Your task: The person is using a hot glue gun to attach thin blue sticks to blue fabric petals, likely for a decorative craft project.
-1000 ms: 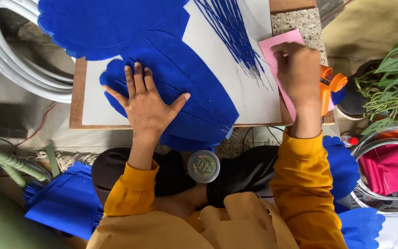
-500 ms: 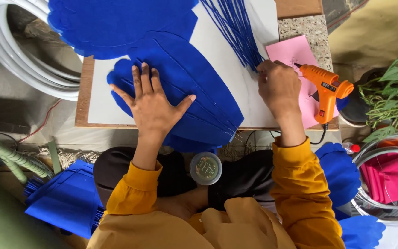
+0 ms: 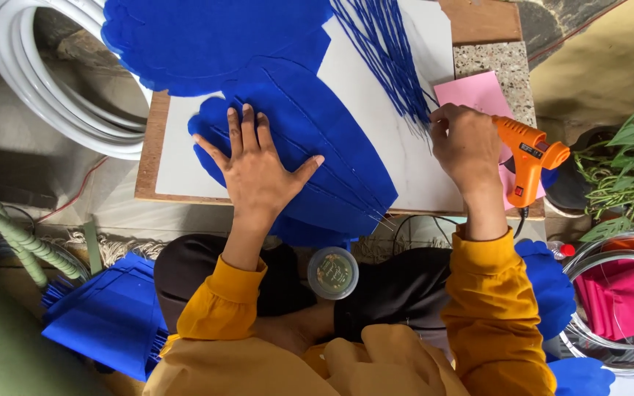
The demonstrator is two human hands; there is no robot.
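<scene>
My left hand [image 3: 262,172] lies flat, fingers spread, on a blue felt petal shape [image 3: 339,125] with raised ribs, resting on a white sheet [image 3: 412,161]. My right hand [image 3: 467,143] has its fingers curled at the lower ends of a bundle of thin blue strips [image 3: 387,51]; whether it grips one I cannot tell. An orange glue gun [image 3: 530,150] lies just right of that hand on a pink paper [image 3: 478,92], not held. A bigger blue scalloped piece [image 3: 214,40] overlaps the petal's top.
A wooden board [image 3: 148,172] carries the sheet. Coiled white hoses [image 3: 31,73] sit at left, green poles [image 3: 1,220] below them. A small round tub [image 3: 332,273] rests on my lap. A blue felt stack [image 3: 111,315] is lower left; plants [image 3: 632,169] and pink fabric [image 3: 625,293] are at right.
My right hand has left the glue gun on the pink paper and moved left to the ends of the blue strips. The left hand stays flat on the petal.
</scene>
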